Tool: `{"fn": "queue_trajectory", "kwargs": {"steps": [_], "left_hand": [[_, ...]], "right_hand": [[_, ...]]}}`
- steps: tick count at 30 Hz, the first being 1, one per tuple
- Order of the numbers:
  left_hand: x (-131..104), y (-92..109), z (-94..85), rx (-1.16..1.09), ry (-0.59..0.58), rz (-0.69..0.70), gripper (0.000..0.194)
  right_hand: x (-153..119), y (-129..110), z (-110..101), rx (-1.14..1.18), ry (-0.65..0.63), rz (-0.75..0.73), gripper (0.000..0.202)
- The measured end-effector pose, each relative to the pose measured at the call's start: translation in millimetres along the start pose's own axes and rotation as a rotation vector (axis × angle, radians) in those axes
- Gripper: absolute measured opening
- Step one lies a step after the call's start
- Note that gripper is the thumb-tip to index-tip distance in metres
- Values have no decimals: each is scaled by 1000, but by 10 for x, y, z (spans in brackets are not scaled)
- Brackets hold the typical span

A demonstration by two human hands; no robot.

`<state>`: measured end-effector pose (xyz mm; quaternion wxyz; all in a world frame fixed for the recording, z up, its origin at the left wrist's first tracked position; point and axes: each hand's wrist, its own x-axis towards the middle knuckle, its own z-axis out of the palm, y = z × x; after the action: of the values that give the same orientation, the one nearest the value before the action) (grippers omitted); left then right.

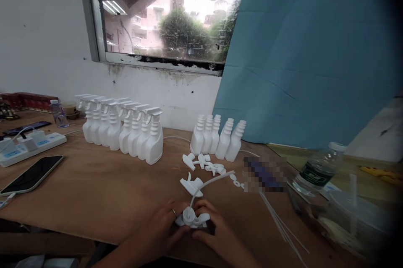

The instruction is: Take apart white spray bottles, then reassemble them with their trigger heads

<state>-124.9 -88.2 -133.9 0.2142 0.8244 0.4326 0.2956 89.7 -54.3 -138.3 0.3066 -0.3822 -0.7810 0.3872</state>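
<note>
Near the table's front edge, my left hand (165, 226) and my right hand (215, 228) both grip a white trigger spray head (189, 217). A translucent dip tube (210, 180) rises from its collar and curves up to the right. My left fingers, one with a ring, close on its left side; my right thumb and fingers close round the trigger side. Just beyond lies another spray head (192, 185) on its side. Further back are several more loose spray heads (204, 161). Small white rings (236, 183) lie to their right.
Finished-looking spray bottles (154, 142) with heads stand at back left; open-necked bottles (233, 142) stand at back centre. Loose tubes (280, 222), a water bottle (317, 171) and a lidded plastic cup (355, 213) are on the right. A phone (31, 174) and power strip (47, 142) lie left.
</note>
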Motion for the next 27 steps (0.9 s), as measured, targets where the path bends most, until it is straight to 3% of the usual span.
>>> {"fn": "queue_trajectory", "kwargs": {"steps": [16,27], "left_hand": [[-20,36,-29,-70,12,-7,36],[-14,-33,18,31,27,-22,39]], "right_hand": [[-1,-13,20,-28,7,-50,11],[-26,-67,8,-24,19,-18,16]]}}
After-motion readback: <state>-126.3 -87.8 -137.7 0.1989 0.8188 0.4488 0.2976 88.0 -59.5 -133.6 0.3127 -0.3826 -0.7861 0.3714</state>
